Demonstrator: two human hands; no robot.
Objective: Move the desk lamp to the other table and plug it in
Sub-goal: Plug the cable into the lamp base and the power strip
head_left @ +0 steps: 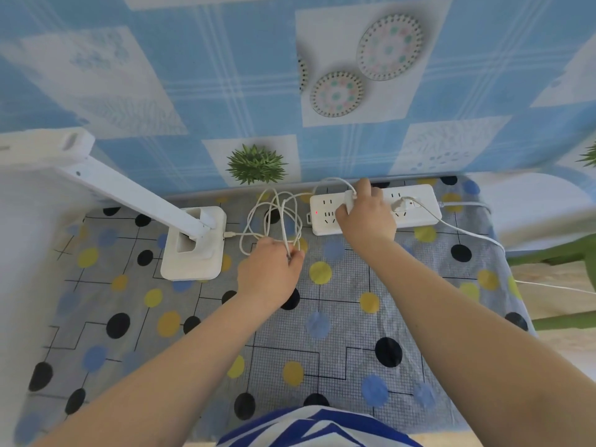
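The right hand (366, 217) has its fingers curled round a white plug adapter (349, 199), holding it down on the top face of the white power strip (419, 204), which lies at the back edge of the table against the wall. The left hand (269, 272), in front of and to the left of the power strip, pinches a bundle of the white lamp cord (274, 217) between thumb and fingertips; the loose loops of that cord lie just left of the strip. One end of the cord runs further left into the side of the desk lamp (193, 243), whose white square base stands upright on the table well to the left of the strip, its arm slanting up and away to the left. A second white plug (401, 204) sits in the strip just right of the right hand, with its own cable trailing off to the right. The table wears a grey cloth (338, 333) with blue, yellow and black dots.
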